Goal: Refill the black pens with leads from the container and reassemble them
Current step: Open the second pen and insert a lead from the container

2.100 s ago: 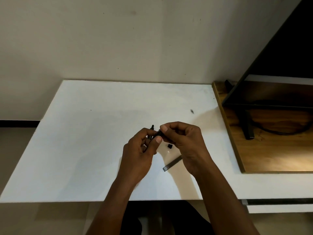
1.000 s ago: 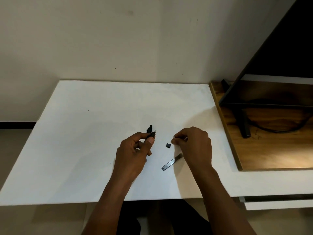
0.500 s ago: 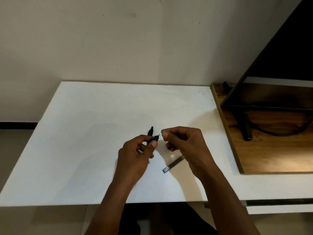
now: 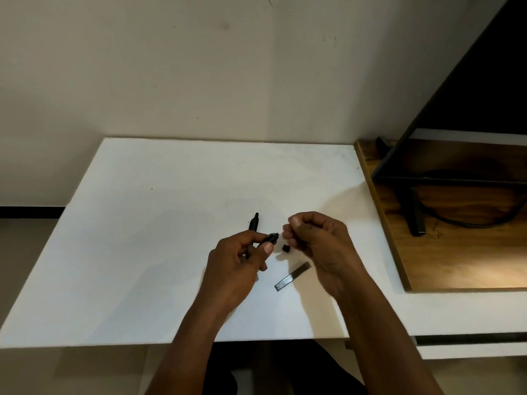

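Left hand (image 4: 233, 263) curled around two black pens (image 4: 266, 240), thumb pressed on one barrel whose open end points toward the right hand; the other pen's tip (image 4: 254, 221) sticks out beyond the knuckles. Right hand (image 4: 316, 243) just beside it, fingertips pinched together, whatever is between them too small to make out. Small black cap (image 4: 286, 248) lies on the white tabletop (image 4: 159, 252) between the hands. Flat dark lead container (image 4: 292, 276) lies under the right palm, near the wrist.
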Demonstrator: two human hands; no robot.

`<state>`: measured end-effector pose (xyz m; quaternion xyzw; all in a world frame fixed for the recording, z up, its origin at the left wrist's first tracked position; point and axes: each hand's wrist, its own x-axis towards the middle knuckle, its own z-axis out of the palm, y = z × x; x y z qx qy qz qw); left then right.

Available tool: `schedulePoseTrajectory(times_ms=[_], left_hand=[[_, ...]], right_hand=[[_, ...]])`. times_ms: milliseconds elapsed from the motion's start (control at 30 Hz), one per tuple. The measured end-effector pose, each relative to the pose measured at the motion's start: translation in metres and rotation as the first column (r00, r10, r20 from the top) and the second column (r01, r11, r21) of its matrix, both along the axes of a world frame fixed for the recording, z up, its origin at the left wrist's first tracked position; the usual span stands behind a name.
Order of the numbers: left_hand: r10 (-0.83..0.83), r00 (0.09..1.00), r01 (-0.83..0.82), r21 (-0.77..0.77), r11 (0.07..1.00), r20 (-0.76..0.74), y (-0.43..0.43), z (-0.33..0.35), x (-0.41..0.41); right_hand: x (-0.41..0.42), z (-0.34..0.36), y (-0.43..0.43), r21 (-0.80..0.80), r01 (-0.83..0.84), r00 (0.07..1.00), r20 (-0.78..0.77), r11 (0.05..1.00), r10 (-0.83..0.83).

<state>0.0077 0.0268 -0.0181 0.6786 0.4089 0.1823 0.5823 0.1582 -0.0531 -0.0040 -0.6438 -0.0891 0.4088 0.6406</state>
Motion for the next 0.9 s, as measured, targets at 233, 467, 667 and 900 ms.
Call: schedulePoseTrajectory(times_ms=[233,467,667,900], left_hand=[[0.098,0.994,-0.096,-0.051,0.994,0.04,0.004,-0.002,-0.005],[0.11,0.993,-0.108,-0.064,0.992,0.031,0.003,-0.001,-0.003],[0.099,0.995,-0.098,-0.074,0.992,0.019,0.002,-0.001,-0.004],[0.067,0.997,-0.064,-0.115,0.991,0.025,0.002,0.0,-0.003]], right_hand=[[0.031,-0.004,-0.022,-0.187,0.148,0.904,0.423,0.971,-0.056],[0.02,-0.011,-0.016,-0.48,-0.016,0.676,0.642,0.877,0.363],[0.016,-0.012,-0.012,-0.479,0.008,0.681,0.645,0.878,0.346],[0.034,0.003,-0.025,-0.448,-0.092,0.778,0.525,0.889,0.345]])
